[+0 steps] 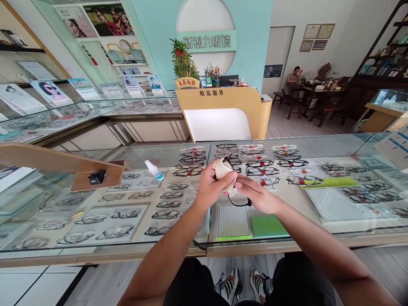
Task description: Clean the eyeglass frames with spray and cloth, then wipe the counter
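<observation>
Hands (234,187) clamp black-framed glasses (239,201), half swaddled in a beige cloth (223,169).

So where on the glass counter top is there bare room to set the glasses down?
The glass counter top is bare nearly everywhere: right of the right hand and left of the left hand. Only the spray bottle and a small black device beside the wooden stand sit on it. The crowding lies under the glass.

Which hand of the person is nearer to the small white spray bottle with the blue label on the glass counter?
Left. The left hand, holding a beige cloth, is just right of the small white spray bottle. The right hand, gripping the black-framed glasses, is farther right.
</observation>
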`<state>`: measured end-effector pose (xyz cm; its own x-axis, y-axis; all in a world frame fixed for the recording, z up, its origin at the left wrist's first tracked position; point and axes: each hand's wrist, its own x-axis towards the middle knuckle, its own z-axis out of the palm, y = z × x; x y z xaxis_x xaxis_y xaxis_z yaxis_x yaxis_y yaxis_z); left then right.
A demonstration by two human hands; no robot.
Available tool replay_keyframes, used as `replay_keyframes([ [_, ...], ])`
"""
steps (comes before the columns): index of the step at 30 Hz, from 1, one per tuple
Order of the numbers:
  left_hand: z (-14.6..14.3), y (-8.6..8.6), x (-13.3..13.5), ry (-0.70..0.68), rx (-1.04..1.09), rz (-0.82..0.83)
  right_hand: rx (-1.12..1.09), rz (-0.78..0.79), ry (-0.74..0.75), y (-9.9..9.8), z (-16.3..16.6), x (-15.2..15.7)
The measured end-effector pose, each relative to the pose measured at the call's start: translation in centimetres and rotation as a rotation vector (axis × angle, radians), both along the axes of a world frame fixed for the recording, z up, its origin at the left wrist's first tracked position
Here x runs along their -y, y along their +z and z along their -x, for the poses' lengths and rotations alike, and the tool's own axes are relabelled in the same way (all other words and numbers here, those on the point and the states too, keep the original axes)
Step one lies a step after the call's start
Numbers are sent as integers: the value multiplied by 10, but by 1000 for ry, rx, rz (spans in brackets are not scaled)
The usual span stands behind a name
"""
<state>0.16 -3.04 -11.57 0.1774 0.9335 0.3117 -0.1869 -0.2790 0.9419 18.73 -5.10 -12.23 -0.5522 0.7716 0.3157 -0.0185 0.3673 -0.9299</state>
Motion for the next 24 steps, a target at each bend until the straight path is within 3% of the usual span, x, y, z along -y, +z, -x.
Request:
replay_keyframes([
  [5, -2, -1, 2, 111, 5, -33, 59, -185, 78, 2, 6, 5],
  [9, -1, -4, -3, 216, -2, -57, 25, -130, 36, 3, 6, 3],
  [11, 2, -6, -8, 178, 3, -25, -38, -66, -3, 4, 3, -1],
  [17, 9, -5, -13, -112, 29, 50, -69, 209, -97, 4, -6, -9],
  [20, 4, -2, -9, -131, 45, 7, -51, 106, -79, 1, -1, -6],
  [24, -2, -2, -4, 38, 50, -9, -24, -111, -40, -4, 9, 1],
])
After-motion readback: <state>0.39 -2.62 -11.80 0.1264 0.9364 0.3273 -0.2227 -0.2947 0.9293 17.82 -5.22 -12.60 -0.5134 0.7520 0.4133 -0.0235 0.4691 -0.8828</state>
